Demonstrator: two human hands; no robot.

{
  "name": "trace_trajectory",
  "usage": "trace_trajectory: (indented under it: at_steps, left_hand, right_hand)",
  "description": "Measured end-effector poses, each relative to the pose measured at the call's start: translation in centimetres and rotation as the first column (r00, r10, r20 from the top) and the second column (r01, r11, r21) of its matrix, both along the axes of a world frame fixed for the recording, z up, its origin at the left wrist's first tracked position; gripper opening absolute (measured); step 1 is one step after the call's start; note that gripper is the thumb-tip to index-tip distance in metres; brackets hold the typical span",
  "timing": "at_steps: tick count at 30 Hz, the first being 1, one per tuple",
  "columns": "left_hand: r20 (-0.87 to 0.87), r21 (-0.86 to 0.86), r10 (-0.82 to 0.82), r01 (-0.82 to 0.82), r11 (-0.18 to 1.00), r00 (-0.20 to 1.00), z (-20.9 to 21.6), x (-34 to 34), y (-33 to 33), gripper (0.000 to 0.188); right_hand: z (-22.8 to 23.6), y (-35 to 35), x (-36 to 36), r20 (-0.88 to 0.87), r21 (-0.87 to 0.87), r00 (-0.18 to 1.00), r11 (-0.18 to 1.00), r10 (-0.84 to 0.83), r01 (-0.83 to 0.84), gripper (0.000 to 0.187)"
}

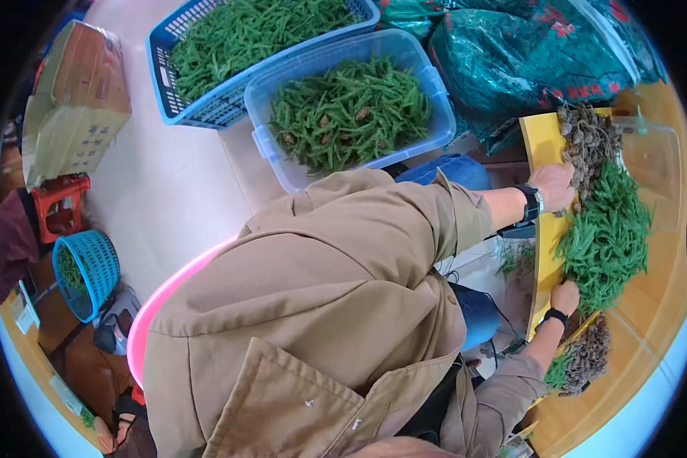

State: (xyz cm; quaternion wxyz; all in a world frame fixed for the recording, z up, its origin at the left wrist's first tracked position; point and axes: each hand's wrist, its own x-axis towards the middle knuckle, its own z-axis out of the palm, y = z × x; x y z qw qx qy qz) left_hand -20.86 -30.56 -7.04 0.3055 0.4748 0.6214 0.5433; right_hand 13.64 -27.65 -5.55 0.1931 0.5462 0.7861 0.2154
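My left hand, with a watch at its wrist, is closed at the edge of a clump of brown, dried root-like plant matter. Right below that clump lies a thick pile of green fern-like sprigs. At the pile's near edge my right hand, a black band on its wrist, has its fingers curled against the green tips. Their grip is partly hidden. Both hands are over the yellow tabletop. Close to my right forearm is another brown clump with some green sprigs beside it.
A clear plastic tub and a blue slotted crate hold green sprigs. Large green plastic bags bulge at the top right. Leftward are a cardboard box, a red stool, a blue basket and parts of other people.
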Motion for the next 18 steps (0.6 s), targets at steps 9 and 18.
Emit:
trace_trajectory:
  at_steps: [9, 18]
  left_hand:
    - [0.283, 0.039, -0.031, 0.021, 0.999, 0.959, 1.5, 1.3, -1.0, 0.026]
    - [0.341, 0.178, -0.233, 0.181, 0.967, 0.911, 2.5, 8.4, 3.8, 0.02]
  right_hand:
    - [0.4, -2.4, 2.6, -0.045, 0.018, 0.999, 1.0, 0.0, 0.0, 0.019]
    - [2.1, 1.4, 10.8, -0.43, 0.088, 0.9, 0.996, 0.067, -0.033, 0.03]
